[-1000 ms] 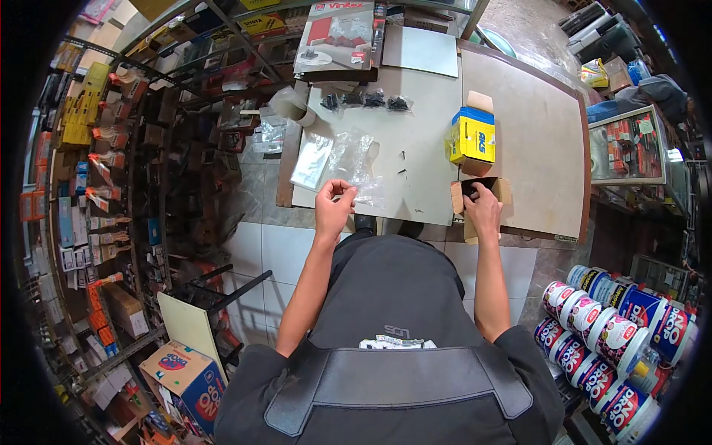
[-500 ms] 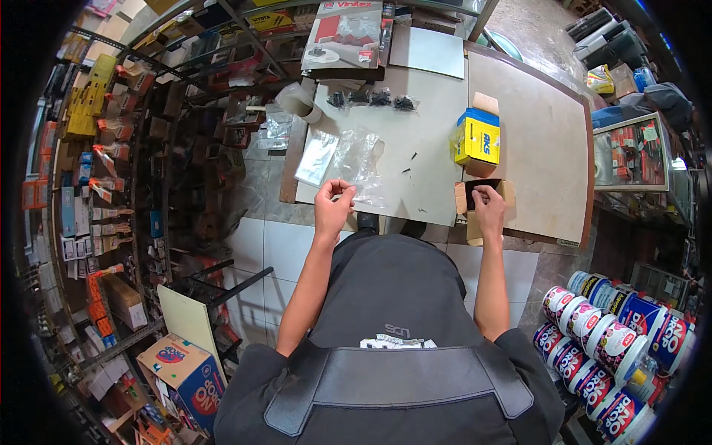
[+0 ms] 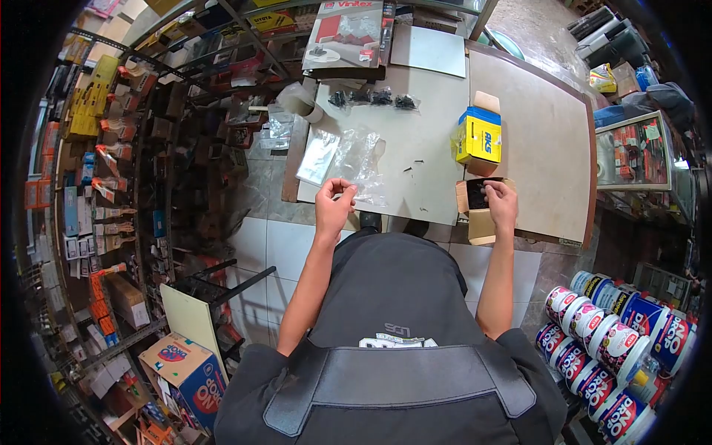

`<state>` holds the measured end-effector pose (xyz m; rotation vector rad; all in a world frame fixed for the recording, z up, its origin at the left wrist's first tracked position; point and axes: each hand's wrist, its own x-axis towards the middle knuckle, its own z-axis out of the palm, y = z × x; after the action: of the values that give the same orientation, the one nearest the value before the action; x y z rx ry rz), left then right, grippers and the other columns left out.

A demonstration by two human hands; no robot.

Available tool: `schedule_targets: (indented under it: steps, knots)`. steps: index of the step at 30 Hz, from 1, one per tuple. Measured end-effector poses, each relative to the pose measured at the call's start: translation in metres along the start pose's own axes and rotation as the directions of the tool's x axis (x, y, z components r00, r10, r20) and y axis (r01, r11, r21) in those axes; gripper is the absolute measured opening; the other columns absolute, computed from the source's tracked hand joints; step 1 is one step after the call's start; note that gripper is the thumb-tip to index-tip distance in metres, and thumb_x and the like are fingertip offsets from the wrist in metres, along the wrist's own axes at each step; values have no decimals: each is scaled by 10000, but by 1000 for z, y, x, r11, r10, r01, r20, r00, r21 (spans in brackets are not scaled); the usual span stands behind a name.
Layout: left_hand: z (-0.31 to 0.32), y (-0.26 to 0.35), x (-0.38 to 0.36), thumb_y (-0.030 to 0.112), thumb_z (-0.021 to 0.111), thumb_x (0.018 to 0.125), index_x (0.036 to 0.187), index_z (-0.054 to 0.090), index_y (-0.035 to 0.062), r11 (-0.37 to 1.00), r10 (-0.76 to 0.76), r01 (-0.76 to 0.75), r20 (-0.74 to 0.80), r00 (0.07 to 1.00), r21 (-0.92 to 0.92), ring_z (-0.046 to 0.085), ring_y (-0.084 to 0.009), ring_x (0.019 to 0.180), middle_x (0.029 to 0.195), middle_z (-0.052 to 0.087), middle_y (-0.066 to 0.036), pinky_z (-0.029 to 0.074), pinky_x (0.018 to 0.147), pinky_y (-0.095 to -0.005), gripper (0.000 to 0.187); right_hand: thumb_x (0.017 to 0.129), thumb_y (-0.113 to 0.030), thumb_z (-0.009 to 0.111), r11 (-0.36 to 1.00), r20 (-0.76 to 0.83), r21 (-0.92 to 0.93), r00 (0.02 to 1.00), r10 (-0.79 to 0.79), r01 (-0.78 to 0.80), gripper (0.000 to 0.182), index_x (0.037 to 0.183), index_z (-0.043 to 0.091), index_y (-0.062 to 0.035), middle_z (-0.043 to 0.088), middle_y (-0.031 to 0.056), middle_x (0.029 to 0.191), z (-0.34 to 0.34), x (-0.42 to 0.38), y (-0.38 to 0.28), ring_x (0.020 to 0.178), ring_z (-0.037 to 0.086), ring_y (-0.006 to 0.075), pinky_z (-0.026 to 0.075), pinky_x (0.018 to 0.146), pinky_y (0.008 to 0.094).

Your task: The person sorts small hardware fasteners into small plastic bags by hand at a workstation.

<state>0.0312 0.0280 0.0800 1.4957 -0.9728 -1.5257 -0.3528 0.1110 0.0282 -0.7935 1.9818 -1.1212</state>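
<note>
My left hand point(image 3: 335, 208) is closed in a pinch at the lower left edge of a clear plastic bag point(image 3: 360, 159) lying on the table. My right hand point(image 3: 502, 206) is over the right side of an open cardboard box point(image 3: 482, 226), fingers curled together; what they hold, if anything, is too small to make out. Dark small pieces point(image 3: 478, 191) show inside the box. Beyond it stands a yellow and blue box point(image 3: 480, 141) with its flap up. A few loose dark screws point(image 3: 408, 169) lie between my hands.
Several clear packets of black pieces point(image 3: 380, 97) lie along the far side of the table point(image 3: 430, 133). A stack of clear bags point(image 3: 317, 157) and a plastic cup point(image 3: 300, 102) are at the left. Paint buckets point(image 3: 604, 345) stand at my right, stocked shelves point(image 3: 111, 185) at my left.
My right hand has shifted right and drawn partly out of the open cardboard box, so more of its dark contents show. My left hand has stayed at the plastic bag.
</note>
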Motion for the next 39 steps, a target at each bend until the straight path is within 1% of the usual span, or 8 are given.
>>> schedule_targets:
  steps: [5, 10, 13, 16, 24, 36, 38, 39]
  knots:
    - [1, 0, 0, 82, 709, 905, 988, 619, 37, 1000, -5, 5, -8, 1000, -3, 563, -86, 680, 892, 603, -28, 463, 575, -235, 131, 988, -91, 620, 960, 197, 255, 978, 67, -118, 187, 1149, 689, -26, 676, -6, 910, 32, -9, -37, 711, 564, 38, 426, 577, 185]
    - [0, 1, -2, 80, 711, 902, 984, 616, 35, 1000, -2, 2, -30, 1000, -12, 566, -89, 677, 894, 605, -31, 465, 574, -239, 134, 966, -81, 620, 960, 300, 252, 953, 44, -123, 183, 1119, 694, -14, 678, -6, 886, 80, 2, -39, 714, 585, 48, 441, 573, 201]
    - [-3, 0, -4, 86, 714, 901, 984, 615, 37, 1000, -5, 4, -32, 999, -18, 567, -89, 681, 893, 606, -32, 469, 578, -240, 138, 902, -69, 630, 988, 244, -95, 965, -94, 120, 186, 1048, 724, 1, 700, 50, 795, 112, 13, -38, 629, 610, 94, 484, 549, 258]
    - [-5, -2, -7, 93, 718, 899, 984, 616, 41, 999, -10, 8, -53, 999, -33, 569, -90, 688, 888, 606, -31, 471, 582, -241, 142, 902, -88, 629, 969, 279, -234, 960, -15, 83, 202, 1064, 732, -25, 710, 61, 795, 137, 23, -32, 598, 619, 113, 487, 530, 267]
    - [-12, -9, -12, 108, 725, 896, 982, 620, 46, 999, -6, 3, -74, 997, -42, 572, -89, 697, 881, 605, -24, 478, 591, -241, 150, 892, -58, 579, 964, 243, -267, 969, 54, 13, 218, 1029, 748, -50, 707, 52, 774, 167, 47, 13, 592, 634, 119, 504, 493, 286]
    - [-8, -6, -6, 97, 721, 894, 978, 623, 44, 999, -30, 27, -85, 996, -32, 572, -87, 697, 873, 604, -16, 481, 593, -243, 139, 923, -61, 554, 992, 250, -104, 964, 93, -69, 244, 1107, 712, -31, 694, 55, 847, 143, 18, -37, 674, 626, 111, 485, 522, 269]
    - [-8, -6, -4, 95, 719, 895, 977, 623, 43, 999, -32, 29, -89, 996, -41, 572, -87, 695, 874, 605, -17, 480, 592, -244, 137, 955, -72, 524, 967, 317, 225, 947, 46, -122, 166, 1018, 672, -31, 630, 37, 815, 131, 15, -41, 662, 569, 106, 481, 578, 268]
    - [-9, -7, -3, 94, 718, 896, 978, 622, 43, 999, -31, 28, -84, 996, -43, 573, -88, 695, 877, 608, -19, 478, 590, -245, 136, 955, -72, 524, 967, 316, 223, 948, 47, -123, 166, 1018, 672, -31, 630, 37, 815, 121, 12, -46, 662, 569, 106, 481, 578, 268]
